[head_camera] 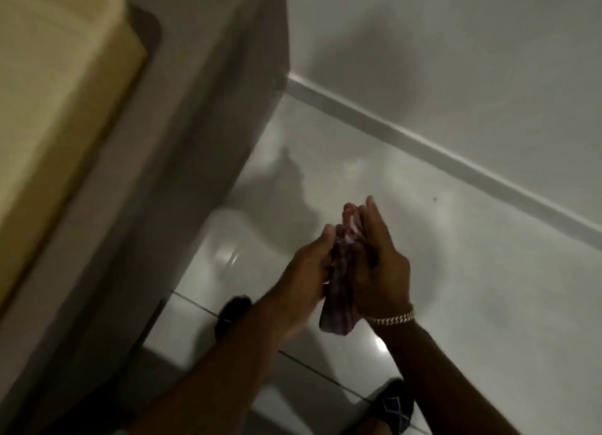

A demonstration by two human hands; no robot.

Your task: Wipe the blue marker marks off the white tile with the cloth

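Note:
A dark reddish-purple cloth (338, 301) with a pale patch near its top hangs bunched between my two hands, above the glossy white floor tile (456, 271). My left hand (309, 271) presses on the cloth from the left. From the right, my right hand (379, 258), with a chain bracelet on the wrist, closes on it. The frame is blurred, and no blue marker marks show on the tile. A tiny dark speck (435, 200) lies on the tile near the wall.
A grey cabinet side (202, 141) rises on the left with a beige lidded container (58, 109) on top. A white baseboard (456, 161) runs along the wall. My two feet in dark shoes (233, 317) (391, 405) stand on the tiles.

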